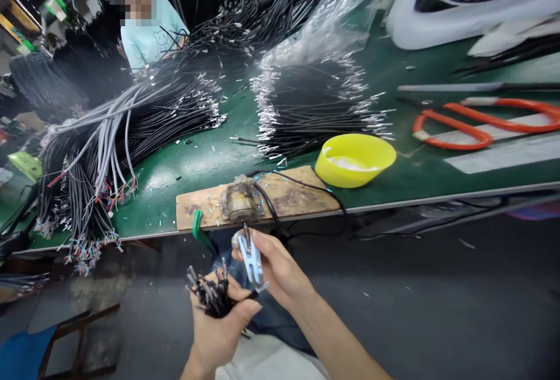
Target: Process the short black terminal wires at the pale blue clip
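My left hand (216, 333) is wrapped round a bundle of short black cables (213, 299) with stripped, pale ends. One cable end (259, 290) sticks out past its thumb, pointing right at the clothespin's tip. A light blue clothespin (251, 259) hangs below the shaft of a small grimy motor (240, 205); it seems attached to that shaft. The fingers of my right hand (280, 269) are closed round the clothespin's upper part. I cannot tell whether the clothespin's jaws grip the cable end.
The motor sits on a wooden board (297, 193) at the table edge, beside a green clamp (199, 227). Behind stand a yellow bowl (354, 161), black cable piles (306, 100), orange-handled scissors (459, 126) and a white fan (406, 24). A person (151, 36) is across the table.
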{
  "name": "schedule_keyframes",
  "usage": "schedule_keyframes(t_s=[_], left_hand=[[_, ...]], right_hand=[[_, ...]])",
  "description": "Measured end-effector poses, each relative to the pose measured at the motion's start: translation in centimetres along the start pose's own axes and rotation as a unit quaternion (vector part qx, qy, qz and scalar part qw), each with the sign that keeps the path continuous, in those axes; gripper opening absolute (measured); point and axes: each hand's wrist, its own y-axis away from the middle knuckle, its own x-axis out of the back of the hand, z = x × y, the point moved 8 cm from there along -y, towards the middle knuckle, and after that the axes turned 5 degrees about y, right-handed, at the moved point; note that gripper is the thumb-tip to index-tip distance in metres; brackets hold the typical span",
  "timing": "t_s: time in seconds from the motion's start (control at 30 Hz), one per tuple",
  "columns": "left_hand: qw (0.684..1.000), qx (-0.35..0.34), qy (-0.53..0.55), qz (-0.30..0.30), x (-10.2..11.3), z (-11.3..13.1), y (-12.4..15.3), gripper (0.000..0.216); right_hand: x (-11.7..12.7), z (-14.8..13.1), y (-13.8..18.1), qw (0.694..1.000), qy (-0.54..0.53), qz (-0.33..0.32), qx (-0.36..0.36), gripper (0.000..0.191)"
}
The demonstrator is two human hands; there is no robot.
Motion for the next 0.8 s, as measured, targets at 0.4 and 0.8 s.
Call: schedule_keyframes(t_s=[0.4,0.8], left_hand=[[0.999,0.03,0.011,-0.016,-0.2,-0.8,0.0,0.022],[0.995,0.095,0.031,0.002,0.6,-3.5,2.1,0.029]], right_hand=[[2.3,2.8,0.4,0.995,-0.042,0.046,-0.074,0.045],[4.4,3.2,4.6,0.993,0.117,0.03,-0.014,0.038]])
